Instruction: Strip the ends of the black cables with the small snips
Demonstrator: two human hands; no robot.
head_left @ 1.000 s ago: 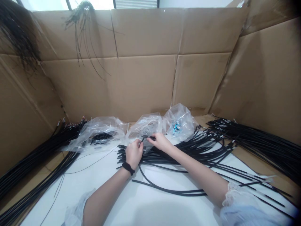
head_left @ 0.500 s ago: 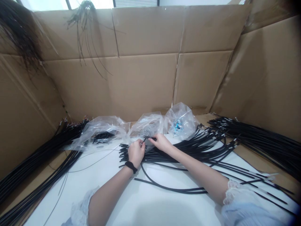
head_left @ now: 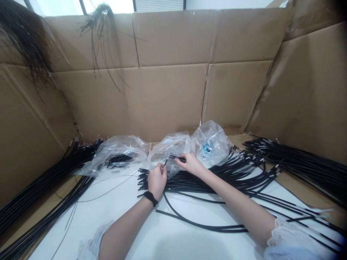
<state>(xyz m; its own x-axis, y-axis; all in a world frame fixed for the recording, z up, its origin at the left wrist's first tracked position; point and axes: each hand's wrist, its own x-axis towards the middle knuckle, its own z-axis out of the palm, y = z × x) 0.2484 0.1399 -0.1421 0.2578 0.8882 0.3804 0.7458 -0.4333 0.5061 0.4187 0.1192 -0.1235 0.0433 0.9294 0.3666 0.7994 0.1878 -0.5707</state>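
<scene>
My left hand [head_left: 157, 180], with a black band at its wrist, is closed around a thin black cable [head_left: 165, 162] whose end points up from the fingers. My right hand [head_left: 193, 164] is closed on slim black tweezers [head_left: 179, 158], which point left. Their tips are at the end of the cable; whether they grip anything there is too small to tell. Beneath both hands lies a bundle of black cables [head_left: 200, 179], cut ends to the left. Just behind the hands rests a clear plastic bag [head_left: 176, 142] with small clear pieces inside.
A plastic bag with blue pieces [head_left: 208, 148] stands at right, another bag with black parts [head_left: 119, 155] at left. More cable bundles lie on the left [head_left: 62, 169] and right [head_left: 295, 162]. Cardboard walls [head_left: 170, 97] enclose the white table [head_left: 130, 231]; thin wires [head_left: 100, 29] hang over the back one.
The tweezers in my right hand have moved slightly right, and the cable end shows more clearly above my left hand. The whole view has shifted a little.
</scene>
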